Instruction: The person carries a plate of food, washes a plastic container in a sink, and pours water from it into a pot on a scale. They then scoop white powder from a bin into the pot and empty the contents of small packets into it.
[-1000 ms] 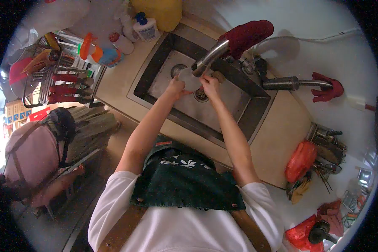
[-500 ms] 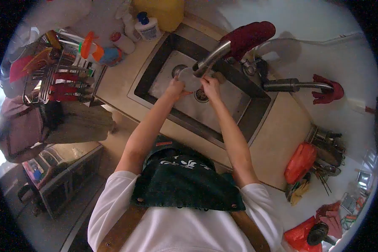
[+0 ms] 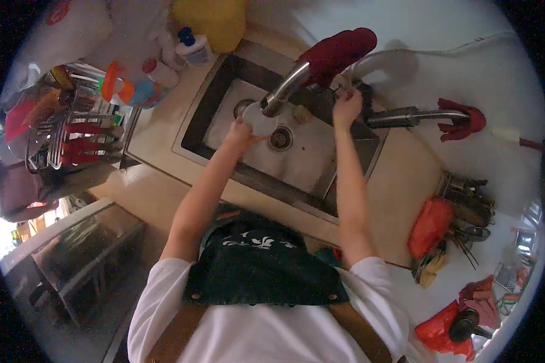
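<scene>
A pale round dish (image 3: 259,124) is in the sink (image 3: 330,202), just below the spout (image 3: 277,97) and beside the drain (image 3: 281,139); whether it touches the basin floor is hard to tell. The left hand (image 3: 241,135) has its fingers closed on the dish's near edge, one digit stretched out along it. The right hand (image 3: 347,109) is well apart from the dish, up at the tap fittings (image 3: 341,91) behind the basin; its fingers look narrow and bent, but I cannot tell whether they grip anything. The step in hand seems to be working the tap with the dish kept under the spout, though running water is not clearly visible. That calls for a steady left hold and a sure turn by the right. The tabletop (image 3: 399,175) frames the sink.
</scene>
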